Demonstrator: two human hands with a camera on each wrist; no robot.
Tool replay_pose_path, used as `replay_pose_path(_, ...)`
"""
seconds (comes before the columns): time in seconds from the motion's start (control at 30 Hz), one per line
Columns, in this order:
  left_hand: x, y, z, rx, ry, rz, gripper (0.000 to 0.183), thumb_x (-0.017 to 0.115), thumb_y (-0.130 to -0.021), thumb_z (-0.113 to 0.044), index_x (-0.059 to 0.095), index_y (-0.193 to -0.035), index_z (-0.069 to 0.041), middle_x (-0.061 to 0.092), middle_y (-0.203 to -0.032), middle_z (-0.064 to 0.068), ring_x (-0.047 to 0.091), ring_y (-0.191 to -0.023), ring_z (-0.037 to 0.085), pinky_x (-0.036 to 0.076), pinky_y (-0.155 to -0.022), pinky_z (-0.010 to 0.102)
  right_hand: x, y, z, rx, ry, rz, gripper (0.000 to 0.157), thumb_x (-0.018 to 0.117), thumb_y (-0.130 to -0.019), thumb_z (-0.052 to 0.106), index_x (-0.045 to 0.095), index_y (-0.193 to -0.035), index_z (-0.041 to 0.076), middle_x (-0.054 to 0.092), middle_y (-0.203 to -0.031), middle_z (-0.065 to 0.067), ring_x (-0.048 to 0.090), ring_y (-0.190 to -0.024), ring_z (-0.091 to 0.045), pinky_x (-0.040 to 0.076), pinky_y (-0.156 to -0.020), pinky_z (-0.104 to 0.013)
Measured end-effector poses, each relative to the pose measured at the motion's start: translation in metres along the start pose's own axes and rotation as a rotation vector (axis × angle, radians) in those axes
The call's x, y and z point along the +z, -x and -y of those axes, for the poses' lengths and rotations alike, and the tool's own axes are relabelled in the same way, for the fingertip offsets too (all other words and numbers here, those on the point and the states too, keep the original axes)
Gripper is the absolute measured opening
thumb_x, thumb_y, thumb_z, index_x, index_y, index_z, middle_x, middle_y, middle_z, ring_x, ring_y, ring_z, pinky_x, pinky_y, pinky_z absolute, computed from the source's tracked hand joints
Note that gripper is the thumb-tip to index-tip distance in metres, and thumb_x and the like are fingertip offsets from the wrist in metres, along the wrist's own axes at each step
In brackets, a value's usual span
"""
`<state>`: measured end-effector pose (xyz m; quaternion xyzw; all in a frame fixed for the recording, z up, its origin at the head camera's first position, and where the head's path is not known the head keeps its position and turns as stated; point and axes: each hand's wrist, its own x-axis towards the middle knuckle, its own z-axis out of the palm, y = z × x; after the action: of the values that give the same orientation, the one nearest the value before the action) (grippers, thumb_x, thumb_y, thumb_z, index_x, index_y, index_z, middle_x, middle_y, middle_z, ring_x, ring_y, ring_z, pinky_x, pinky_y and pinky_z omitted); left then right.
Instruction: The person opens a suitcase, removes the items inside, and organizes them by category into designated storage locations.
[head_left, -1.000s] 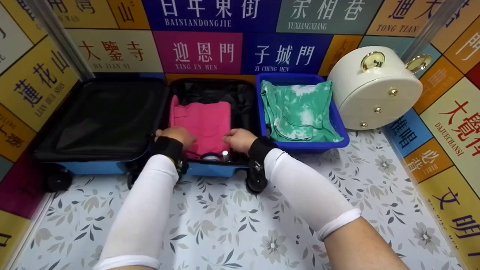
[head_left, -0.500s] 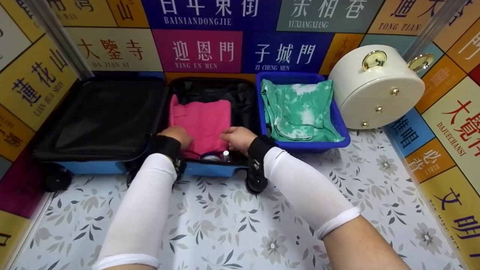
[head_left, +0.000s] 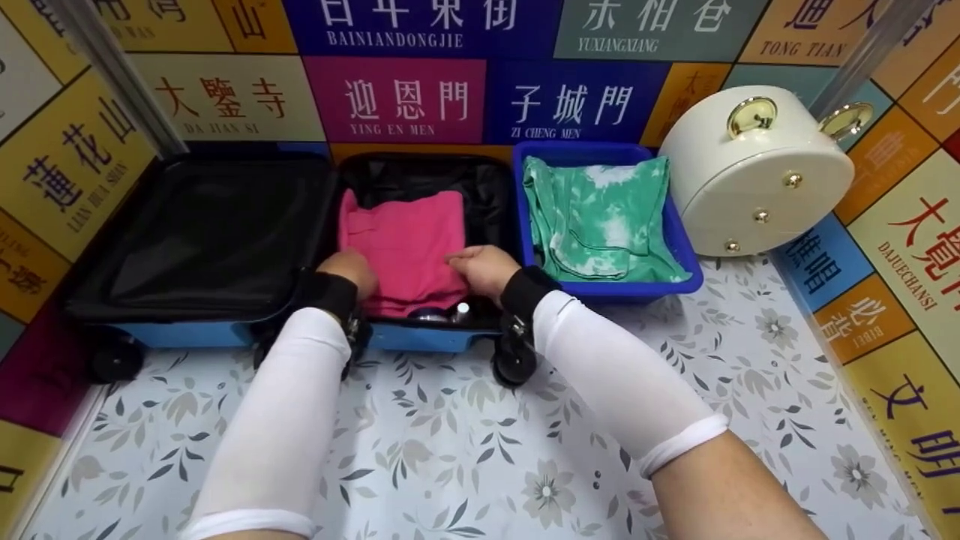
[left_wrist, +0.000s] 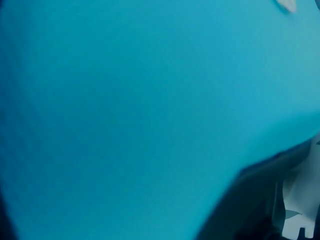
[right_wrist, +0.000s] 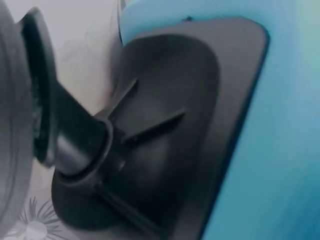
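Note:
A folded pink garment (head_left: 412, 244) lies in the right half of an open blue suitcase with a black lining (head_left: 487, 187). At its right edge my right hand (head_left: 486, 268) pinches the cloth between thumb and fingers. My left hand (head_left: 351, 271) grips at the left edge, its fingertips hidden behind the knuckles. A small white-topped bottle (head_left: 462, 309) and a round dark item (head_left: 429, 313) sit at the near rim of the case. Neither wrist view shows a hand: the left has the blue shell (left_wrist: 140, 120) close up, the right a black caster mount (right_wrist: 165, 125).
The other suitcase half (head_left: 217, 240), covered in black, lies on the left. To the right stands a blue basket (head_left: 630, 288) holding folded green-and-white cloth (head_left: 600, 217). Beyond it is a cream rounded case (head_left: 750, 172) with gold handles. Walls with printed panels enclose the floral surface (head_left: 450, 435).
My right hand has shifted slightly right, and the garment's right side has spread with it and risen a little. My left hand has drawn slightly left. The basket and cases stay put.

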<state>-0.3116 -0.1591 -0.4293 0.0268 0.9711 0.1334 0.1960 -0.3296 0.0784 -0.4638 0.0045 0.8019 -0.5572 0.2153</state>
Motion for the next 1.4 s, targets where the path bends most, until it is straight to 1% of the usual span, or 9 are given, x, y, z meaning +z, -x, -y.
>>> replay_pose_path(0.17, 0.001, 0.002, -0.001, -0.104, 0.118, 0.009, 0.085, 0.055, -0.098, -0.025, 0.014, -0.157, 0.021, 0.040, -0.158, 0.036, 0.063, -0.123, 0.042, 0.051, -0.110, 0.049, -0.002, 0.000, -0.002, -0.012, 0.001, -0.060, 0.034, 0.062, -0.104, 0.019, 0.073, -0.135, 0.009, 0.070, -0.135, -0.009, 0.067, -0.098, -0.012, 0.056, -0.082, -0.022)
replay_pose_path(0.3, 0.003, 0.001, -0.005, -0.189, 0.194, 0.026, 0.109, 0.058, -0.100, -0.028, -0.026, -0.156, 0.012, 0.041, -0.157, 0.037, 0.064, -0.124, 0.041, 0.051, -0.110, 0.047, -0.003, -0.001, -0.003, -0.076, 0.151, -0.097, 0.034, 0.064, -0.102, 0.023, 0.075, -0.132, 0.010, 0.069, -0.141, -0.009, 0.063, -0.122, -0.017, 0.051, -0.101, -0.026)
replay_pose_path(0.43, 0.002, 0.001, -0.007, -0.257, 0.267, -0.056, 0.114, 0.067, -0.099, -0.032, -0.019, -0.159, 0.011, 0.061, -0.139, 0.036, 0.061, -0.131, 0.043, 0.049, -0.113, 0.049, -0.007, -0.001, -0.002, -0.125, 0.218, -0.107, 0.033, 0.066, -0.101, 0.022, 0.075, -0.131, 0.009, 0.072, -0.136, -0.009, 0.065, -0.121, -0.020, 0.051, -0.103, -0.029)
replay_pose_path(0.57, 0.002, -0.001, -0.005, -0.258, 0.298, -0.130, 0.110, 0.075, -0.094, -0.032, 0.002, -0.159, 0.018, 0.056, -0.144, 0.036, 0.056, -0.136, 0.045, 0.047, -0.116, 0.051, -0.009, -0.001, -0.002, -0.159, 0.249, -0.126, 0.031, 0.069, -0.099, 0.019, 0.077, -0.127, 0.009, 0.074, -0.133, -0.008, 0.067, -0.121, -0.019, 0.052, -0.100, -0.027)
replay_pose_path(0.8, 0.004, -0.001, 0.004, -0.137, 0.359, -0.234, 0.043, 0.074, -0.085, -0.016, 0.072, -0.117, 0.012, 0.067, -0.131, 0.029, 0.063, -0.106, 0.036, 0.056, -0.101, 0.046, -0.008, -0.003, -0.003, -0.162, 0.141, -0.149, 0.040, 0.072, -0.089, 0.004, 0.070, -0.129, -0.001, 0.073, -0.112, -0.015, 0.063, -0.091, -0.015, 0.051, -0.079, -0.021)
replay_pose_path(0.93, 0.005, -0.003, 0.002, -0.100, 0.438, -0.280, 0.037, 0.070, -0.081, -0.010, 0.073, -0.111, 0.010, 0.070, -0.122, 0.026, 0.061, -0.096, 0.033, 0.057, -0.090, 0.043, -0.008, -0.004, -0.003, -0.085, 0.049, -0.191, 0.063, 0.075, -0.083, 0.004, 0.053, -0.141, -0.007, 0.066, -0.122, -0.017, 0.060, -0.100, -0.019, 0.053, -0.087, -0.025)
replay_pose_path(1.07, 0.006, -0.004, -0.002, -0.082, 0.489, -0.301, 0.046, 0.063, -0.082, -0.007, 0.066, -0.125, 0.010, 0.068, -0.124, 0.025, 0.061, -0.103, 0.033, 0.056, -0.095, 0.043, -0.007, -0.003, -0.003, -0.015, -0.019, -0.153, 0.055, 0.074, -0.081, 0.004, 0.060, -0.132, -0.011, 0.071, -0.113, -0.015, 0.064, -0.095, -0.019, 0.056, -0.085, -0.026)
replay_pose_path(1.23, 0.007, -0.005, -0.003, -0.069, 0.502, -0.269, 0.062, 0.057, -0.086, -0.007, 0.048, -0.145, 0.009, 0.062, -0.137, 0.026, 0.058, -0.120, 0.034, 0.049, -0.112, 0.046, -0.006, -0.004, -0.004, -0.056, -0.043, -0.083, 0.032, 0.068, -0.078, -0.004, 0.070, -0.110, -0.004, 0.066, -0.081, 0.002, 0.061, -0.072, -0.010, 0.052, -0.067, -0.021)
replay_pose_path(1.4, 0.009, -0.006, -0.001, -0.055, 0.539, -0.286, 0.067, 0.055, -0.086, -0.002, 0.041, -0.151, 0.006, 0.060, -0.142, 0.027, 0.057, -0.128, 0.036, 0.047, -0.115, 0.047, -0.007, -0.005, -0.004, -0.111, -0.030, -0.100, 0.047, 0.060, -0.078, -0.008, 0.072, -0.123, 0.000, 0.067, -0.085, 0.002, 0.058, -0.064, -0.008, 0.048, -0.058, -0.020)
